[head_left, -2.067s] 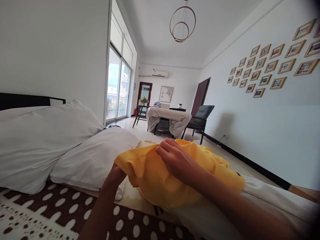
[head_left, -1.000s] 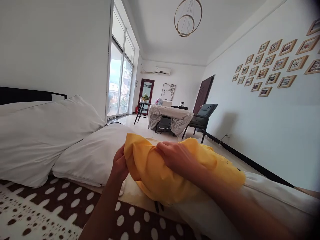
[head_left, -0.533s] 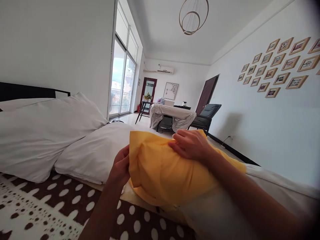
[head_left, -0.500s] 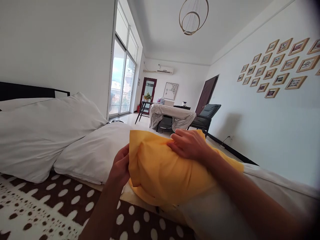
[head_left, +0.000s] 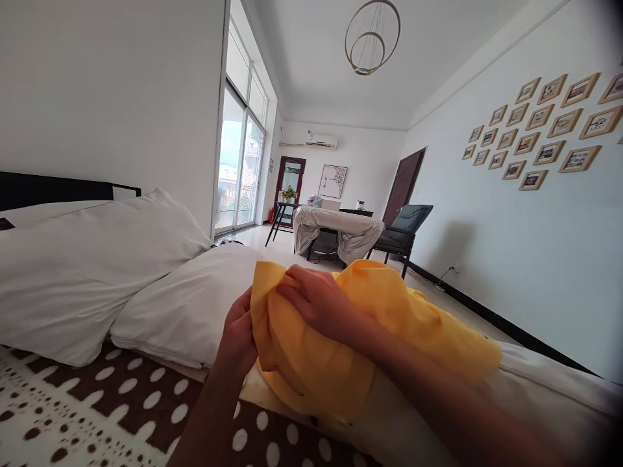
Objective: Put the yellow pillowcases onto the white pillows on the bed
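A yellow cloth [head_left: 321,363] lies bunched in front of me, its right part spread over a white cushion [head_left: 549,376]. My left hand [head_left: 238,334] is closed on the cloth's left edge, with the fingertips partly hidden behind the fabric. Close beside it, my right hand [head_left: 316,298] pinches the upper edge of the same cloth, near a fold at its top left corner. Behind the right wrist the fabric rises in a loose hump.
White cushions [head_left: 170,305] lie at the left against a black frame [head_left: 58,188]. Below is a brown and white spotted cover [head_left: 141,395]. Farther off stand a covered table [head_left: 335,220], a black chair [head_left: 403,230] and a stool [head_left: 277,220].
My right hand has moved left along the cloth's upper edge, closer to my left hand. The fabric at the right now bulges up more. My left hand keeps its hold; the view has shifted slightly.
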`<state>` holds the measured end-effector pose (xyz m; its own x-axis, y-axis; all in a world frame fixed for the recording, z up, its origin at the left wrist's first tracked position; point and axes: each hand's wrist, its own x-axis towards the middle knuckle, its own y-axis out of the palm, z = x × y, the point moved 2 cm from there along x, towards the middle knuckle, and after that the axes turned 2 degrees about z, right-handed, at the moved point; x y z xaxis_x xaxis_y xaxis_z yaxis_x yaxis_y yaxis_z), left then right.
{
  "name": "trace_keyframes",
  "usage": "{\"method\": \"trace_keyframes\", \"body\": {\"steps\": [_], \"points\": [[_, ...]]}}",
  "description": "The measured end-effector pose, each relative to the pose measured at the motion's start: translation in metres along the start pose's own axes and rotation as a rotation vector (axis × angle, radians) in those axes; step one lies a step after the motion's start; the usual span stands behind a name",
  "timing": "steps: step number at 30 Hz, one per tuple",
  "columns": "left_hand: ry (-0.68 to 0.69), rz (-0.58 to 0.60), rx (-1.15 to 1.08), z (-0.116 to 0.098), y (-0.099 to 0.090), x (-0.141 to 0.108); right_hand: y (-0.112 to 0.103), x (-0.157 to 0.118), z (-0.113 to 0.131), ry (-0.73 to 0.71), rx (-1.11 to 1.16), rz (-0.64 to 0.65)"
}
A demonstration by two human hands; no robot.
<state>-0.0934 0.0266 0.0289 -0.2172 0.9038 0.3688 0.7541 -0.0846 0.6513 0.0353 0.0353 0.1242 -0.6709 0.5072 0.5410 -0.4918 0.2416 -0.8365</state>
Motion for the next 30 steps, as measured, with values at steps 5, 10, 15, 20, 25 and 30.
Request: {"method": "trace_keyframes", "body": {"steps": [5, 10, 15, 20, 25, 30], "points": [[-0.044, 0.067, -0.042, 0.002, -0.008, 0.005, -0.016, 0.001, -0.014, -0.057, 0.086, -0.03], [-0.055, 0.142, -0.019, 0.006, -0.018, 0.008, -0.015, 0.0, -0.014, -0.047, 0.076, -0.032], [0.051, 0.22, 0.16, 0.006, -0.025, 0.012, -0.012, -0.001, -0.013, -0.011, 0.071, -0.046], [0.157, 0.337, 0.345, 0.002, -0.023, 0.014, -0.015, -0.002, -0.013, -0.008, 0.076, -0.061], [0.247, 0.237, 0.397, -0.005, -0.009, 0.0, -0.013, -0.007, -0.007, -0.058, 0.032, -0.032], [0.268, 0.113, 0.3, -0.006, 0.003, -0.009, -0.016, -0.01, -0.002, -0.21, -0.229, -0.042]]}}
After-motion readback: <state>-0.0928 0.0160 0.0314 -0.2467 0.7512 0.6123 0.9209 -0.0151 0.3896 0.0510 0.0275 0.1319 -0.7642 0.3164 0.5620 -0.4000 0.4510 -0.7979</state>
